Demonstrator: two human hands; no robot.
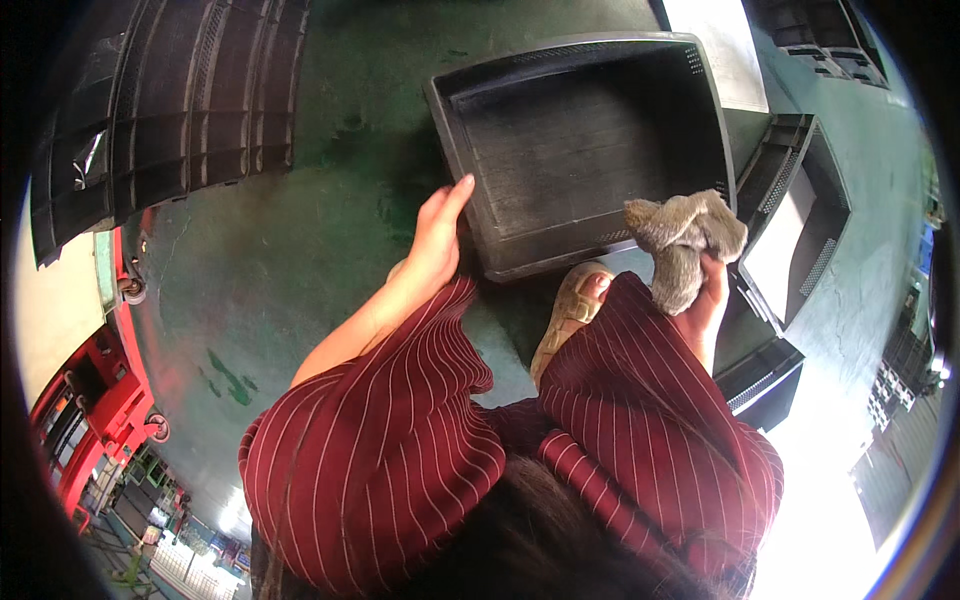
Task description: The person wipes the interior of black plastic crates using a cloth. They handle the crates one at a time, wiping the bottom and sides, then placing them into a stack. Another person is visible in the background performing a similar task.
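Note:
A large black plastic crate (560,225) is tilted in front of me, its hollow inside facing up toward me. My left hand (437,235) grips the crate's left wall, thumb on the rim and the other fingers hidden behind it. In my right hand (708,300) is a bunched grey cloth (682,235), held near the crate's lower right corner. The cloth overlaps the crate's rim in the picture; whether it touches the rim I cannot tell.
Stacked black crates (190,110) stand at far left. More black crates (800,215) lie at the right, one with a white sheet inside. A red wheeled cart (105,400) is at the left. My sandalled foot (570,320) rests on the green floor (240,270) below the crate.

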